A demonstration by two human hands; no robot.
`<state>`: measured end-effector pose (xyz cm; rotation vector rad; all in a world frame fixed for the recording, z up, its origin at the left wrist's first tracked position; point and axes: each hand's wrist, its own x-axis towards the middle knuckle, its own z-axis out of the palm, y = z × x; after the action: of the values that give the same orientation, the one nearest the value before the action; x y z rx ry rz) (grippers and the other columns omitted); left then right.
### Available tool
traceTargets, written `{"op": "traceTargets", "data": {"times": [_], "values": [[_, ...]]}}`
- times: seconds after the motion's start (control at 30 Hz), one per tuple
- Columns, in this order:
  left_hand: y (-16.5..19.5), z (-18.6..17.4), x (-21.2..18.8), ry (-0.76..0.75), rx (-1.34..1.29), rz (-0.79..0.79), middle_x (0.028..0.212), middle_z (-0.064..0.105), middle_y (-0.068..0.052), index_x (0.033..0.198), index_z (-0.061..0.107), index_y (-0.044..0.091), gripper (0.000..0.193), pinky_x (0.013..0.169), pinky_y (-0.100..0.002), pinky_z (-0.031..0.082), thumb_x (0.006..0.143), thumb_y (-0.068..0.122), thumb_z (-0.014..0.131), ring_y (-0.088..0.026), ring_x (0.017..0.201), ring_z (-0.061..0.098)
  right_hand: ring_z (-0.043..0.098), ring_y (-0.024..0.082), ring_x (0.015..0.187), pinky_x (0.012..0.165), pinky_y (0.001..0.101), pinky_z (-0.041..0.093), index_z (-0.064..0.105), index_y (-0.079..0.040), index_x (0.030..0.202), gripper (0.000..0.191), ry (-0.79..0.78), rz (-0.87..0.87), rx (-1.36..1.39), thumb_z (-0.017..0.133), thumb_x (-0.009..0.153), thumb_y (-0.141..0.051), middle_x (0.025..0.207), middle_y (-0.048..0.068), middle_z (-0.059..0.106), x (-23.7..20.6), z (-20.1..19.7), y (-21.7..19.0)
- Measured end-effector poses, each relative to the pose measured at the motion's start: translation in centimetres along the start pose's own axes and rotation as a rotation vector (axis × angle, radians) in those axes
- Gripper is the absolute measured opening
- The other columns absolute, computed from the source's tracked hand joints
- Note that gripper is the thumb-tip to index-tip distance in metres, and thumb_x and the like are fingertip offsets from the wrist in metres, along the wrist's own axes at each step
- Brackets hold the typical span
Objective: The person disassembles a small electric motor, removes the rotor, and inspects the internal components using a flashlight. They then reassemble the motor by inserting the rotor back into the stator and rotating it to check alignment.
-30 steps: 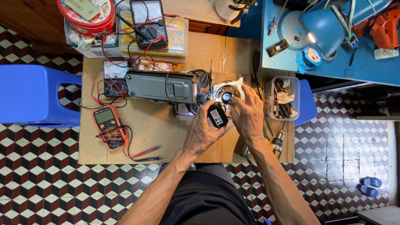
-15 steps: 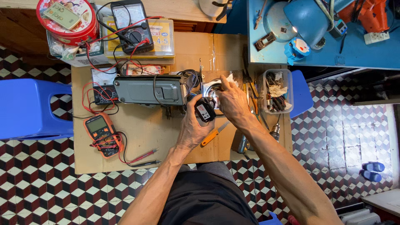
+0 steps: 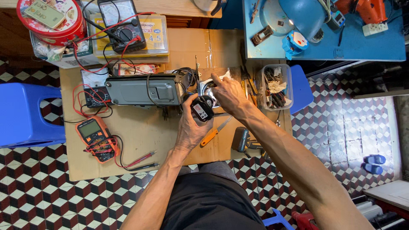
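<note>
While the left hand gripped a small black box and the right hand pinched at a shiny part, tangled wires beside them risked snagging.

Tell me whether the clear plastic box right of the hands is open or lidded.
Open: the clear plastic box shows no lid, and the small tools and scraps inside lie uncovered.

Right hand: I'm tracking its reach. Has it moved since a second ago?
Yes. The right hand moved up the board, away from the black device, toward the clear plastic box.
</note>
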<state>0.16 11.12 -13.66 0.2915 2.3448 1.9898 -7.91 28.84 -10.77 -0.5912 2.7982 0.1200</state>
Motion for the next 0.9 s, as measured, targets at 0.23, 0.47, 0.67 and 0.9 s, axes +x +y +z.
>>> {"op": "traceTargets", "data": {"times": [0.23, 0.47, 0.67, 0.9], "values": [[0.4, -0.5, -0.4, -0.004, 0.025, -0.045, 0.121, 0.065, -0.015, 0.145, 0.036, 0.011, 0.077, 0.091, -0.038, 0.060, 0.085, 0.020, 0.083, -0.026, 0.106, 0.071, 0.068, 0.037, 0.098, 0.072, 0.0446, 0.061, 0.068, -0.001, 0.087, 0.006, 0.103, -0.057, 0.053, 0.065, 0.086, -0.006, 0.153, 0.023, 0.044, -1.1, 0.9, 0.7], [0.7, -0.3, -0.8, -0.046, 0.026, -0.044, 0.121, 0.063, -0.016, 0.145, 0.036, 0.011, 0.079, 0.091, -0.038, 0.062, 0.084, 0.020, 0.084, -0.025, 0.108, 0.070, 0.067, 0.038, 0.110, 0.085, 0.0452, 0.058, 0.070, -0.004, 0.095, 0.011, 0.244, -0.047, 0.304, 0.066, 0.086, -0.008, 0.151, 0.020, 0.050, -3.5, 0.1, 1.7], [1.2, -1.1, -1.7, -0.048, 0.099, -0.083, 0.117, 0.065, -0.015, 0.145, 0.039, 0.012, 0.080, 0.090, -0.038, 0.061, 0.081, 0.022, 0.086, -0.026, 0.105, 0.071, 0.069, 0.034, 0.112, 0.095, 0.0394, 0.057, 0.069, -0.003, 0.122, 0.024, 0.527, 0.322, 0.601, 0.062, 0.101, -0.013, 0.139, 0.020, 0.063, -9.5, 0.5, 2.8], [2.4, -1.3, -2.3, -0.091, 0.140, -0.001, 0.128, 0.063, -0.015, 0.145, 0.040, 0.011, 0.081, 0.093, -0.042, 0.057, 0.080, 0.022, 0.088, -0.031, 0.113, 0.069, 0.071, 0.043, 0.089, 0.077, 0.0487, 0.054, 0.073, -0.005, 0.118, 0.033, 0.146, 0.942, 0.967, 0.058, 0.099, -0.028, 0.098, 0.024, 0.074, -10.1, 5.2, 3.6]]}}
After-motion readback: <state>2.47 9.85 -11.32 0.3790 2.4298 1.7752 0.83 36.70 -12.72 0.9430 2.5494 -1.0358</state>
